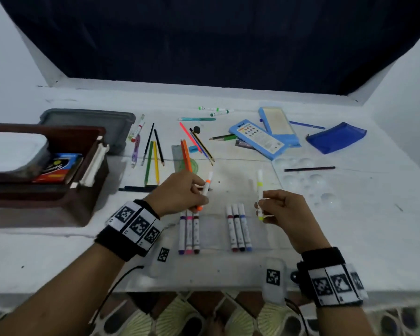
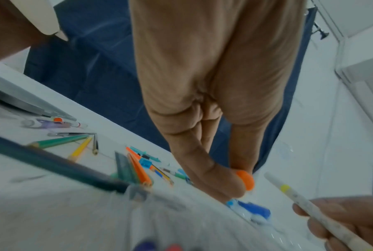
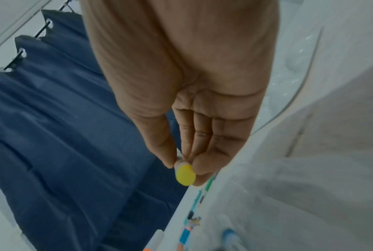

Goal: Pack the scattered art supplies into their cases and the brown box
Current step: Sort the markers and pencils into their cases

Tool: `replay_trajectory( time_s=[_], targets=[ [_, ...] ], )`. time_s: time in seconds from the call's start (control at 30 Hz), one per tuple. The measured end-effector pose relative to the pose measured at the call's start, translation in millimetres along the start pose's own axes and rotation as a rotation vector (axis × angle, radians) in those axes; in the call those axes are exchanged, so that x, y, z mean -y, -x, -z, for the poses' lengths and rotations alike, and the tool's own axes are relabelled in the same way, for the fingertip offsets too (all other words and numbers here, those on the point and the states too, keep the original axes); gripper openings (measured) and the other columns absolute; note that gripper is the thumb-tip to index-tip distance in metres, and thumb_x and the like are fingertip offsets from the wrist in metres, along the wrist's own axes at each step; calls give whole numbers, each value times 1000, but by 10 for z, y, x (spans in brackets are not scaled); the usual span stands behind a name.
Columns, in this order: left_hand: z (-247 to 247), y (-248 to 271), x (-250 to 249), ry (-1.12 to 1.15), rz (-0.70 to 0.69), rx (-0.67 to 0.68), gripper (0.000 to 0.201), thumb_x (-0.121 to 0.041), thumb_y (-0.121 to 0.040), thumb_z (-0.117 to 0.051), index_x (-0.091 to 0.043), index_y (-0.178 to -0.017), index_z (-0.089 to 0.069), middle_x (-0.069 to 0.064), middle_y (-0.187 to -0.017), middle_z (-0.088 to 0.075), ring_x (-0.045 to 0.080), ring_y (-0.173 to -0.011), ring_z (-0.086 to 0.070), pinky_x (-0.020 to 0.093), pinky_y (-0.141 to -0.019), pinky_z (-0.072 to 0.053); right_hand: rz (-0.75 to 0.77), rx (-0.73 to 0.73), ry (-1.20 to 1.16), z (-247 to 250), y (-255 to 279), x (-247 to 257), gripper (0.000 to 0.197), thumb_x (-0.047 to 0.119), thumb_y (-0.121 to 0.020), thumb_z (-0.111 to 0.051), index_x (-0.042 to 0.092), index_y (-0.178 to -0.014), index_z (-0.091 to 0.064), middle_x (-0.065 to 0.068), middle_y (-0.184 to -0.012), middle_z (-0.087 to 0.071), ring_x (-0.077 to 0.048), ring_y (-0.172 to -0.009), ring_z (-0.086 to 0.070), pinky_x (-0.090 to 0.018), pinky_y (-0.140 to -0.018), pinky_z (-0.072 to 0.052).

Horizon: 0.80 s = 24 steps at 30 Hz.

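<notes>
Both forearms reached over the near edge of the white table, each hand raised above a clear marker case lying flat with six markers in two groups of three. The left hand pinched an orange marker between thumb and fingertips, its long axis steep, white end tilted up and away, orange end down toward the case. The right hand gripped a yellow marker near its lower end, nearly upright, yellow cap lowest. Well to the left stood the brown box; loose pencils lay scattered beyond.
</notes>
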<state>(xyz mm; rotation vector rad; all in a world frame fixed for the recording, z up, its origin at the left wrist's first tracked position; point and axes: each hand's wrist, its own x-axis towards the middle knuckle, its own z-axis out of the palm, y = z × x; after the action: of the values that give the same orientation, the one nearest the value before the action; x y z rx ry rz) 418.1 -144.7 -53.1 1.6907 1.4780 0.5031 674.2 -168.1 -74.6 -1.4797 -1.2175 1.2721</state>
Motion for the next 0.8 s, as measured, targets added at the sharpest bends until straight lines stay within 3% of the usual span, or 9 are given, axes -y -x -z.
replay_trajectory(
  time_s=[0.13,0.23,0.33,0.47,0.53,0.63,0.7,0.8],
  targets=[
    [-174,262,127,-84,-15,65,65,-18,-86,-72,-15,-144,-43,2,-73,-73,7,-62,-69,18,-61,-50,19,-34,81,-78,242,-195,10,2,-88,-68,7,-96,-65,-23,-84,-71,-20,-67,-64,-26,-61,-58],
    [-267,383,154,-205,-9,68,57,-27,-83,-75,-17,-135,-54,-1,-80,-71,6,-66,-68,16,-58,-45,32,-42,163,-88,308,-318,13,5,-87,-70,1,-98,-66,-16,-75,-71,-18,-61,-66,-34,-66,-61],
    [-370,465,158,-255,-5,55,57,-33,-80,-77,-13,-130,-58,-2,-80,-68,10,-68,-68,21,-62,-47,38,-81,178,-88,331,-411,11,6,-84,-72,0,-93,-68,-10,-70,-70,-19,-60,-66,-42,-71,-60],
    [-420,518,181,-398,-16,20,67,-43,-75,-79,-10,-129,-58,3,-93,-65,15,-81,-59,28,-72,-47,53,-94,155,-113,348,-445,8,5,-83,-71,1,-89,-69,-8,-66,-65,-17,-58,-63,-43,-73,-59],
    [-445,520,201,-409,-4,16,67,-45,-72,-81,-9,-125,-59,5,-90,-67,17,-81,-62,31,-77,-52,59,-93,152,-114,353,-455,9,5,-82,-72,-1,-88,-68,-7,-68,-64,-16,-59,-63,-43,-73,-58],
    [-459,494,188,-442,17,13,48,-45,-72,-82,-10,-99,-64,3,-76,-63,20,-74,-65,35,-74,-55,73,-79,159,-108,372,-452,14,4,-80,-70,-8,-86,-66,-11,-72,-64,-18,-62,-61,-43,-72,-56],
    [-425,448,152,-458,-4,17,35,-37,-77,-79,-5,-83,-65,8,-78,-68,21,-69,-66,35,-69,-56,95,-54,166,-107,394,-442,21,5,-80,-68,-14,-84,-61,-14,-70,-61,-19,-62,-58,-41,-69,-52],
    [-333,372,125,-580,-78,27,30,-29,-82,-74,-8,-102,-70,2,-101,-66,18,-91,-60,28,-74,-47,106,-53,158,-97,419,-441,22,4,-81,-68,-16,-86,-60,-15,-71,-61,-17,-62,-59,-38,-70,-52]
  ],
)
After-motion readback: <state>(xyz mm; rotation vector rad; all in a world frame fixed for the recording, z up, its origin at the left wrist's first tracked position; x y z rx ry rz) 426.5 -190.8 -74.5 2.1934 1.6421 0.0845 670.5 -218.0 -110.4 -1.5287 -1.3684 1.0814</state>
